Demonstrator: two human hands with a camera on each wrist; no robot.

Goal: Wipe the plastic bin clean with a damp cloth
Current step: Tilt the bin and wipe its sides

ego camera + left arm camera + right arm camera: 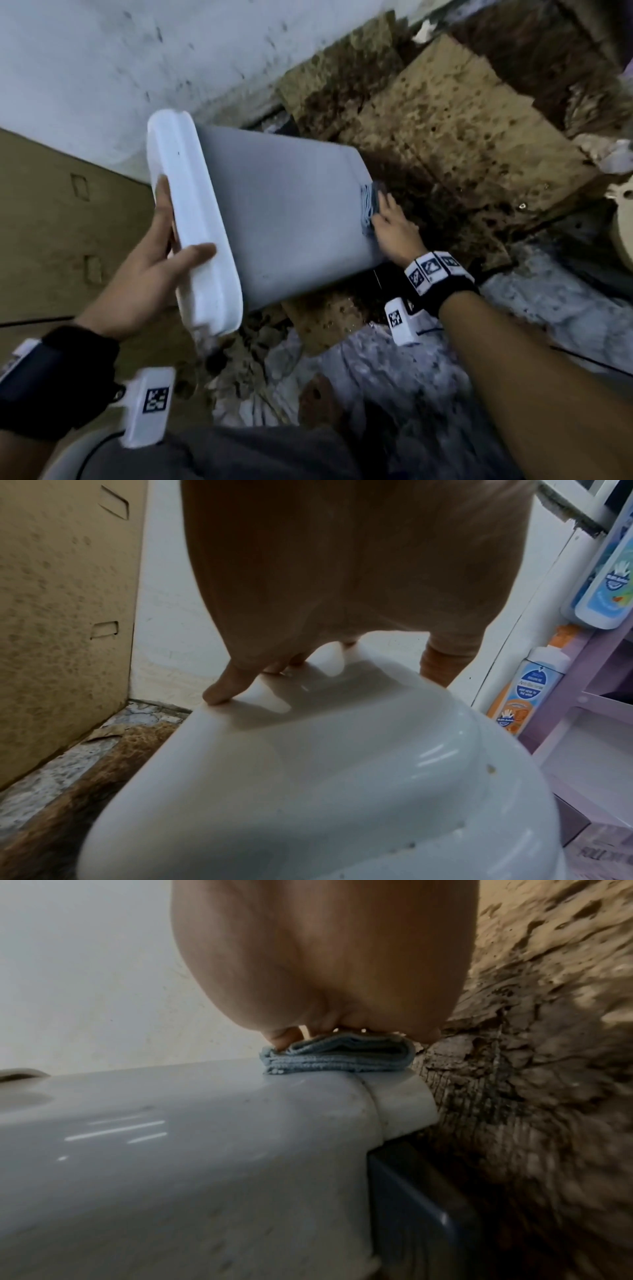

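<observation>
Item: pale grey tapered plastic bin [291,209] with a white rounded lid [191,219], tipped on its side above the floor, lid end toward the wall and the left, base end toward the right over stained, water-marked brown cardboard sheets [445,137]. Support: the lid end is held by the left hand [154,263], thumb laid across the lid's face and fingers wrapped behind its edge; in the left wrist view one fingertip [219,693] is seen pressed on the lid's rim, so this grip is closed around the lid. Tool: a folded light blue ribbed cloth [337,1056], pressed by the right hand [394,226] against the bin's upper side wall at the base edge; the fingers are laid flat and fairly straight over the cloth, which is held down under them and not bunched in a fist. Step in hand, as judged: the outer side wall is being wiped, with the stroke at the far base end. Faint specks are noted on the wall nearer the wrist camera [219,1199], and small spots on the lid [491,769]. Next move, as judged: the cloth is to be drawn back along the wall toward the lid under even pressure, the bin being kept steady by the left grip, then turned so that unwiped faces and the lid are presented. Whether the cloth is damp cannot be told.
</observation>
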